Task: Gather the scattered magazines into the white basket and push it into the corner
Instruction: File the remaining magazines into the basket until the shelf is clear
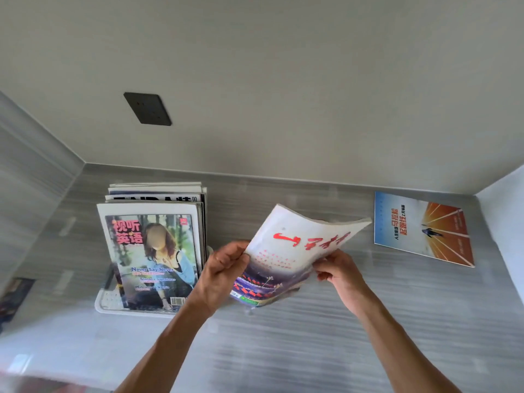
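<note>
While I watch from the head camera, looking down at a grey counter, this is how the scene reads.

Hands: my left hand (226, 265) pinches the near left edge of a white magazine (297, 251), and my right hand (337, 269) pinches its near right edge; both are clamped on it, holding it off the surface at centre frame.

Held magazine: soft and floppy, its far end curls upward; white cover with red brush lettering and a purple-and-red picture at the bottom.

Basket: the white basket (110, 303) sits at lower left of centre, a low plastic tray with a perforated base and rounded rim.

Already gathered: several magazines stand upright in it; the front magazine (153, 259) is glossy, with a portrait cover and red Chinese characters.

Still out: a blue and orange magazine (422, 228) lies flat at the right of the frame, well apart from the basket. A dark object at the far left edge is too blurred to name.

Progress: I judge the gathering more than half done. The held magazine, then the flat one, remain to be filed, and the push comes last.

Corner: the basket stands near the back left corner, not yet against the wall (283, 80).

Surface: the counter (312, 350) looks smooth, with fine grey streaks.
</note>
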`<state>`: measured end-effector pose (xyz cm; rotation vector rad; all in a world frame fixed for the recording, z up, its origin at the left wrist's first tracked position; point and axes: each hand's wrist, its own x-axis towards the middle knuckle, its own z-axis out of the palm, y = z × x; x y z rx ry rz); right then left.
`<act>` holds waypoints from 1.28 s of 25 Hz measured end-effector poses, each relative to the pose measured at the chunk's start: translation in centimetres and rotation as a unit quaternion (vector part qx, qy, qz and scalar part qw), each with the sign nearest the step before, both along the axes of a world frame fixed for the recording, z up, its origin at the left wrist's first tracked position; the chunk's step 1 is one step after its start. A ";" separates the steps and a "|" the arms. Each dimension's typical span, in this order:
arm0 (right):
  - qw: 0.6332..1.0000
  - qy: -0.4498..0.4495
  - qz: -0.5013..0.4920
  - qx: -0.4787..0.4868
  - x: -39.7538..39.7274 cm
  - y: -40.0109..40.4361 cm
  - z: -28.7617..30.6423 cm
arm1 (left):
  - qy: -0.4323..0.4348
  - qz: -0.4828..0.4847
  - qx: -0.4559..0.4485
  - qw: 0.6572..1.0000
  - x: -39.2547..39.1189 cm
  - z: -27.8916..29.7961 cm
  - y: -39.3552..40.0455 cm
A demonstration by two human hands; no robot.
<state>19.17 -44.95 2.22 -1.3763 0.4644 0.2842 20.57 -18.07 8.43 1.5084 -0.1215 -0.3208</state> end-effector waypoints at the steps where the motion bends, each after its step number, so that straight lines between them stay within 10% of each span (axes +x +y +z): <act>1: 0.999 -0.020 -0.011 -0.036 -0.2 0.0 0.0 | 0.004 0.050 0.019 0.999 0.1 -0.5 0.6; 6: 0.979 -0.081 -0.005 -0.186 -2.8 1.7 -0.8 | 0.032 0.174 0.224 0.958 -1.6 -3.5 1.9; 16: 0.955 -0.249 0.035 -0.157 2.1 17.0 10.6 | -0.133 0.316 0.145 0.928 1.1 8.6 16.7; 25: 0.957 -0.065 0.062 -0.276 1.8 28.3 0.9 | 0.093 0.277 0.317 0.902 0.1 -1.8 26.6; 32: 0.967 -0.038 -0.049 -0.247 0.9 21.8 3.0 | -0.086 0.202 0.275 0.936 -0.3 0.9 15.9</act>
